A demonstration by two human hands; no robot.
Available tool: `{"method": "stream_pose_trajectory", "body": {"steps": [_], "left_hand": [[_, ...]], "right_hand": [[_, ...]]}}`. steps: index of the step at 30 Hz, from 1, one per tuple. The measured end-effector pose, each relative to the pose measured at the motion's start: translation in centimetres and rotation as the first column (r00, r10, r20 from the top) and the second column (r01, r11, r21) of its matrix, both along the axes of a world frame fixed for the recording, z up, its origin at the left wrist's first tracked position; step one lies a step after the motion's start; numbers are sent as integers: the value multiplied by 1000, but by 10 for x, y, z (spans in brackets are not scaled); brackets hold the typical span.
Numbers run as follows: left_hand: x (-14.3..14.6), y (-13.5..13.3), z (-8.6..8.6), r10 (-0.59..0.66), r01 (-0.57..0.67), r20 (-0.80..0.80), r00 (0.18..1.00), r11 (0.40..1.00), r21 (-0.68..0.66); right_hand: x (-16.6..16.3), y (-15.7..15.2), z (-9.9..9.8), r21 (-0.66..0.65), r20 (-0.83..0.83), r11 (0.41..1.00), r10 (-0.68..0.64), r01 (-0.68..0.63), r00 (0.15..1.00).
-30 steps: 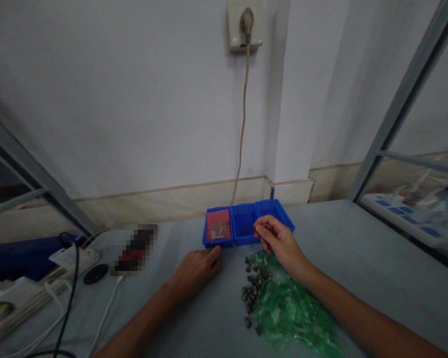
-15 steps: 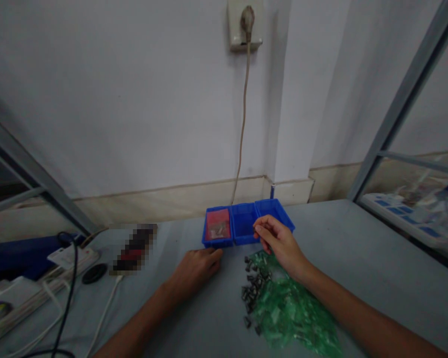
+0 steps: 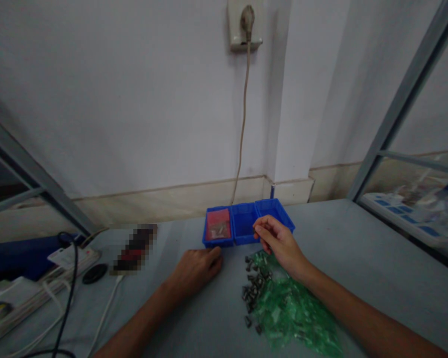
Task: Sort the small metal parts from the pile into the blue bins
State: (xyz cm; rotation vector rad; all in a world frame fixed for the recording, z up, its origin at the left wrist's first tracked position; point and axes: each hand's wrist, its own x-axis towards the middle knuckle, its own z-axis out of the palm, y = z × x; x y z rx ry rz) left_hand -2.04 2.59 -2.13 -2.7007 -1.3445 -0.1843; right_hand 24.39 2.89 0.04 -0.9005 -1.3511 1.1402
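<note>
Three small blue bins stand side by side at the table's far edge: the left bin holds a red sheet with a few small metal bits, the middle bin and the right bin look bare inside. My right hand hovers over the front of the right bin, its fingers curled in a pinch; what they hold is too small to make out. My left hand rests on the table just in front of the left bin, fingers curled under. A pile of green plastic pieces and dark metal parts lies under my right forearm.
A cord runs from a wall socket down behind the bins. At the left lie a power strip, cables, a black round object and a blurred-out object. A metal frame borders the right side.
Almost nothing has moved; my left hand has shifted very slightly toward me, and my right hand holds its place over the right bin.
</note>
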Motion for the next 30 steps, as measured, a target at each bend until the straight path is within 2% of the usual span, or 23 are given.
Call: {"method": "stream_pose_trajectory", "body": {"steps": [19,30], "left_hand": [[0,-1,5,36,-35,-98,995,999,11],[-1,1,-2,7,-7,-12,1000,1000,12]], "right_hand": [[0,0,-1,12,24,1000,9,-9,1000],[-1,-3,5,-3,17,1000,-6,6,1000]]}}
